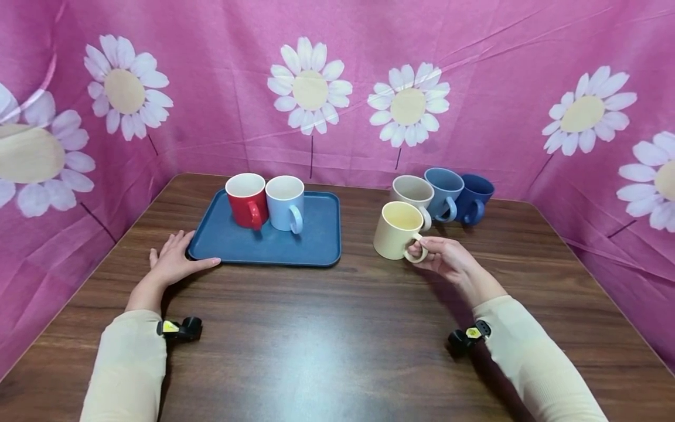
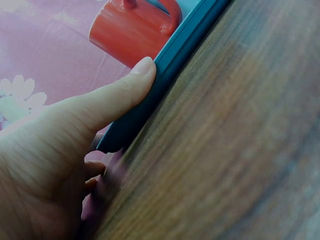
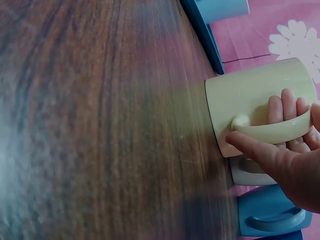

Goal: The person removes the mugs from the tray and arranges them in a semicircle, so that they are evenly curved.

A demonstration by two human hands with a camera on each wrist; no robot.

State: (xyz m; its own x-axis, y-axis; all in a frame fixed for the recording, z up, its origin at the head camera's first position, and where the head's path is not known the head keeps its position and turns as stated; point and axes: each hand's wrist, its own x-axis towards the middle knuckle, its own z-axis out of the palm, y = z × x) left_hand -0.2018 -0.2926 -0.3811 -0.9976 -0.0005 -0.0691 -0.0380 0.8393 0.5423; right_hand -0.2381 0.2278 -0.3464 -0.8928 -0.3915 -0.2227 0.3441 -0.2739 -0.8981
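A pale yellow mug (image 1: 396, 230) (image 3: 252, 100) stands on the brown table, right of centre. My right hand (image 1: 440, 257) (image 3: 280, 150) grips its handle, fingers threaded through the loop and thumb on the outside. A blue tray (image 1: 274, 241) (image 2: 165, 75) lies to the left and carries a red mug (image 1: 246, 200) (image 2: 131, 31) and a light blue mug (image 1: 285, 203). My left hand (image 1: 171, 262) (image 2: 75, 130) lies flat on the table at the tray's near left corner, with its thumb pressed along the tray's edge.
Behind the yellow mug stand a beige mug (image 1: 412, 192), a mid-blue mug (image 1: 443, 192) and a dark blue mug (image 1: 476, 196) in a row. Pink daisy-print cloth (image 1: 474, 88) walls the table on three sides. The wooden table (image 1: 316, 340) stretches toward me.
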